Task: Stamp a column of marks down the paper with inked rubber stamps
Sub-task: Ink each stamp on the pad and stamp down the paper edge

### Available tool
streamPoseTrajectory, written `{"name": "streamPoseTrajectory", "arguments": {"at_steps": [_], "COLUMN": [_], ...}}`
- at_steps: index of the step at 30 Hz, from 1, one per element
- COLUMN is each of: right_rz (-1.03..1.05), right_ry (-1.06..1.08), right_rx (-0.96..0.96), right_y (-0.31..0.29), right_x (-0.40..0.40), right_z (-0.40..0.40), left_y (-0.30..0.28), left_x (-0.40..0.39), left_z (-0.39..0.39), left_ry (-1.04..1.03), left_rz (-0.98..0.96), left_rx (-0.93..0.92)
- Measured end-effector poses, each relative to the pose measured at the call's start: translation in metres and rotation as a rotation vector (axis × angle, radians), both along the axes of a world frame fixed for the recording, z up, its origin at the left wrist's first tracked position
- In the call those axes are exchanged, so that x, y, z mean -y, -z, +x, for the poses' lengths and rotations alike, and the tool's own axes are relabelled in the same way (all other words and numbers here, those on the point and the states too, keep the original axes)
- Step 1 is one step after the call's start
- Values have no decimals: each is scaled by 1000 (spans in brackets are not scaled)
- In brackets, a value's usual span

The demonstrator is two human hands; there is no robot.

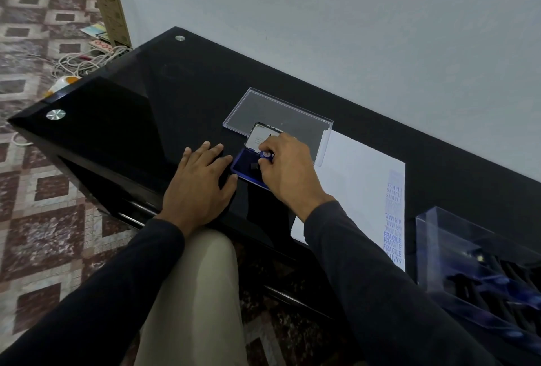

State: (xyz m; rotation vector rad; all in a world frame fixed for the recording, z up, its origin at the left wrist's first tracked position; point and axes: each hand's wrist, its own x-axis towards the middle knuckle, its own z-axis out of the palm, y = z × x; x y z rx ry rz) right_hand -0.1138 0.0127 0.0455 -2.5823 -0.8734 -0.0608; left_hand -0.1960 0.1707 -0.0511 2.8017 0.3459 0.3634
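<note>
Blue stamp (265, 155) pinched in right hand (288, 171) over ink pad (244, 171), left hand (199, 187) flat on glossy black table (117, 119)

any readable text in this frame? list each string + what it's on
"SAMPLE" – stamped repeatedly on the paper, top of the column
"AIR MAIL" – same column, lower
"FRAGILE" – same column, repeated, lower still
Marks between SAMPLE and AIR MAIL: too blurred to read
Print inside the ink pad lid: too small to read

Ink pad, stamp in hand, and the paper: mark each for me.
ink pad (244, 171), head view, blue tray's near-left part.
stamp (265, 155), head view, blue handle top.
paper (360, 178), head view, blank middle area.
</note>
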Motion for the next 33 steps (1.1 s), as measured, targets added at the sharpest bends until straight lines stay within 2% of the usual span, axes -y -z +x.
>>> {"name": "streamPoseTrajectory", "arguments": {"at_steps": [9, 19, 33], "right_rz": [-66, 17, -76], "right_ry": [-30, -10, -41], "right_rx": [30, 21, 18], "right_y": [1, 0, -1], "right_x": [-4, -2, -4], "right_z": [3, 3, 7], "left_y": [2, 2, 0], "left_x": [-1, -1, 0], "left_z": [1, 0, 0], "left_ry": [0, -1, 2], "left_rz": [-5, 5, -5], "left_rx": [16, 11, 18]}}
